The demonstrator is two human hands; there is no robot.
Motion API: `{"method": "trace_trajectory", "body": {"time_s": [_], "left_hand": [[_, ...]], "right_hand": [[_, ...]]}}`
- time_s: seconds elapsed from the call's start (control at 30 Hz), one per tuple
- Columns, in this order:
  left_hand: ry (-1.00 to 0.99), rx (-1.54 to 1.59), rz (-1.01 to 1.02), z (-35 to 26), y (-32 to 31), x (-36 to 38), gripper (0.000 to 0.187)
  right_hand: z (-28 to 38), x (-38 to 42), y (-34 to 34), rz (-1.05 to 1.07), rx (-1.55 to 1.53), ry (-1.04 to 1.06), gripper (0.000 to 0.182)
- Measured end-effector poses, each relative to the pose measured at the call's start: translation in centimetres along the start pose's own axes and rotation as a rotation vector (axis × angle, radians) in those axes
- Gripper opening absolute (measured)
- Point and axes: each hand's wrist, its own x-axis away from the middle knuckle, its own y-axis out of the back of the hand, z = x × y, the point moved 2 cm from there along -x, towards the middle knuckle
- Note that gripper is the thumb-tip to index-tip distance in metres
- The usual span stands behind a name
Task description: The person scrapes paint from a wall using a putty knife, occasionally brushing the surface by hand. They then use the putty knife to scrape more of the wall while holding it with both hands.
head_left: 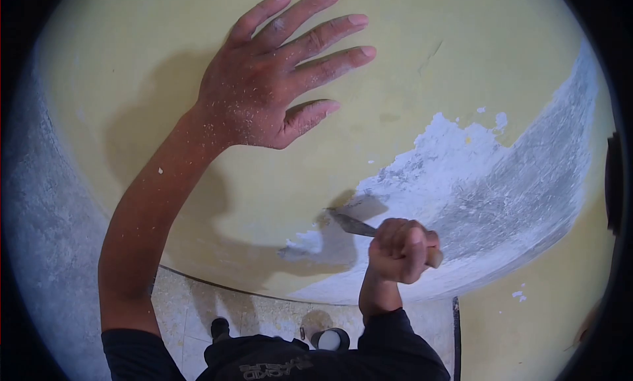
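My left hand (264, 77) is spread near the yellow wall (409, 25), its fingers apart and pointing right, with pale dust and flakes on the skin. Lower right, my right hand (402, 250) is wrapped round the handle of a scraper (353, 224). The metal blade points left, its tip at the edge of a bare patch (461, 183). White and grey surface shows in that patch, with a ragged border of yellow paint. Shadows of the hands fall on the wall.
A dark container with white contents (328, 340) stands on the tiled floor (173, 308) below. Beside it lies a small brown object (302, 333). Grey rough surface (46, 190) runs along the left. A dark object (614, 183) is at the right edge.
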Motion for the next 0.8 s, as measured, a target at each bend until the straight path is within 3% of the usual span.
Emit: {"method": "trace_trajectory", "body": {"time_s": [0.03,0.07,0.13,0.17,0.23,0.33,0.4,0.47,0.5,0.63,0.73,0.8], "left_hand": [[-0.008,-0.005,-0.005,0.0,0.0,-0.1,0.053],[-0.005,-0.024,-0.004,-0.1,-0.1,0.0,0.053],[0.006,-0.040,0.003,0.0,-0.2,0.0,0.052],[0.007,-0.024,0.006,-0.1,-0.1,0.1,0.052],[0.001,-0.015,0.000,-0.2,0.0,-0.1,0.051],[0.008,-0.044,0.001,0.0,0.0,-0.2,0.051],[0.011,-0.031,0.018,-0.2,0.0,-0.1,0.051],[0.000,-0.043,0.016,-0.3,0.0,-0.2,0.051],[0.007,-0.050,0.020,-0.2,0.0,-0.2,0.052],[0.006,-0.042,0.016,0.0,0.1,-0.1,0.052],[-0.006,-0.023,-0.021,0.3,-0.2,0.1,0.052],[-0.011,-0.009,-0.014,0.1,-0.1,0.2,0.052]], "right_hand": [[0.9,0.3,-0.4,-0.026,0.220,0.030,0.032],[1.4,-0.4,0.4,0.087,0.186,0.186,0.033],[0.6,-0.8,1.3,0.015,-0.374,0.234,0.034],[1.1,-0.6,1.0,0.009,-0.372,0.224,0.034],[2.1,-0.8,-0.2,0.064,-0.047,0.155,0.035],[1.3,-1.3,1.6,-0.017,-0.143,0.322,0.025],[-0.6,-1.3,0.0,0.046,-0.059,0.136,0.030],[1.6,-1.2,-1.1,-0.014,0.209,0.321,0.034],[1.5,-0.9,0.3,0.008,-0.111,0.313,0.033],[1.5,-0.7,-0.6,0.117,-0.037,0.286,0.032],[1.1,-0.7,1.3,0.071,-0.213,0.177,0.029],[-0.7,-0.5,-0.6,0.046,-0.073,0.103,0.027]]}}
